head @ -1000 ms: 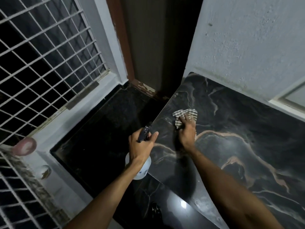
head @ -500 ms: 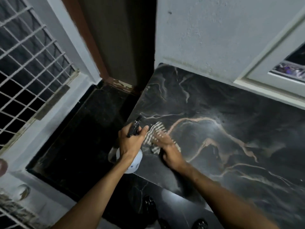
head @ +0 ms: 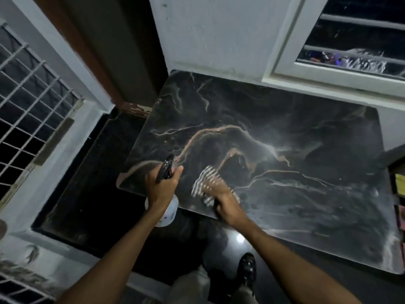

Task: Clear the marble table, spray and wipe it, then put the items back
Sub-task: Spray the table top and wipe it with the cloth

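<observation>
Marble, black with tan and white veins, forms the rectangular table top (head: 285, 128), which sits in the corner against the white wall (head: 208, 36). Your left hand (head: 161, 187) is wrapped round the neck of a white plastic spray bottle (head: 169, 212) with a black trigger head, held at the table's near-left edge. Your right hand (head: 223, 200) lies with fingers stretched out on a grey-and-white striped cloth (head: 203, 178), pressing it to the near part of the top. Motion blurs both.

Marble table (head: 285, 150): polished dark stone, tan-veined, glossy. Cloth (head: 205, 181): striped woven fabric, matt; spray bottle (head: 168, 212): white plastic body, shiny black trigger head. Wall (head: 219, 29) at twelve o'clock: rough painted plaster.
</observation>
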Demonstrator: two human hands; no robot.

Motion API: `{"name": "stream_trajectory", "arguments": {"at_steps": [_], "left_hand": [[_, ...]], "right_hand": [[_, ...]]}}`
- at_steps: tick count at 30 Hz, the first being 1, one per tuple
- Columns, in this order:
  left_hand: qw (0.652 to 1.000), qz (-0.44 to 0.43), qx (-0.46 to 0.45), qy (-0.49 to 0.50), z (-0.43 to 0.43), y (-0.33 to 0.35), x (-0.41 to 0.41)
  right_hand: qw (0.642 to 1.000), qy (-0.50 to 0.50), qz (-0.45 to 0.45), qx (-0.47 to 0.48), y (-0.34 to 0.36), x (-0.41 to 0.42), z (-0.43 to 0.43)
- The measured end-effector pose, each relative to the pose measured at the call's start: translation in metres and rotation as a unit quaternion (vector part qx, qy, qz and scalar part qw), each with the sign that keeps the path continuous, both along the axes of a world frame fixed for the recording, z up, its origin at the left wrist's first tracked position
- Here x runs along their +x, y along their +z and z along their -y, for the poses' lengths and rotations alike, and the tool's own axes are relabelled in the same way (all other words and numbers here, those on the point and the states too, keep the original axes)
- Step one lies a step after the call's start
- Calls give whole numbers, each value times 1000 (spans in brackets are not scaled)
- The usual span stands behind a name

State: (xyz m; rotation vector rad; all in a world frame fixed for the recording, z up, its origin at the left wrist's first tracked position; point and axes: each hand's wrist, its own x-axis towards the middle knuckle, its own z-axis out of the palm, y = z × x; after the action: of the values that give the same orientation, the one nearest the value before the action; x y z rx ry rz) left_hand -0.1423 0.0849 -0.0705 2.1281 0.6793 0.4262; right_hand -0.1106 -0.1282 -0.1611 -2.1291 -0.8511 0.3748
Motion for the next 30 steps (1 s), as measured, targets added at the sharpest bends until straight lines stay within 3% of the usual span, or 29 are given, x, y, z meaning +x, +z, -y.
{"name": "stream_trajectory", "arguments": {"at_steps": [2,4,6,7,9,11,12,16,17,22,27,28,30], "left_hand": [[1000,-4,-1,6,17,-1,-14],[1000,-7,0,4,35,0,-26],[1000,-15,5,-9,55,1,-34],[1000,-16,5,-14,66,1,-37],[1000,-11,-4,-20,90,0,-40],[999,-5,-17,-33,117,-2,-41],[999,-1,-15,-47,132,-2,-40],[994,6,4,-109,183,-7,-34],[993,7,5,-119,196,-9,-33],[986,-10,-20,-163,257,-23,-39],[983,-45,-56,-166,308,-30,-46],[983,-46,-62,-169,313,-31,-45],[982,-39,-55,-178,317,-31,-43]], "right_hand": [[985,-155,-73,6,4,6,10],[990,-99,-98,-12,9,-25,11],[999,13,-29,18,-3,-64,39],[999,19,5,38,-8,-67,63],[991,-129,15,34,-14,-48,114],[948,-316,-34,18,-13,-32,158],[937,-345,-42,15,-10,-33,170],[986,-164,-12,11,-18,-58,177],[985,-171,-11,14,-19,-60,192],[896,-443,5,21,-14,-44,315],[857,-515,-31,-12,-8,-26,339],[861,-507,-39,-14,-9,-25,328],[913,-406,-15,-19,-15,-27,305]]}}
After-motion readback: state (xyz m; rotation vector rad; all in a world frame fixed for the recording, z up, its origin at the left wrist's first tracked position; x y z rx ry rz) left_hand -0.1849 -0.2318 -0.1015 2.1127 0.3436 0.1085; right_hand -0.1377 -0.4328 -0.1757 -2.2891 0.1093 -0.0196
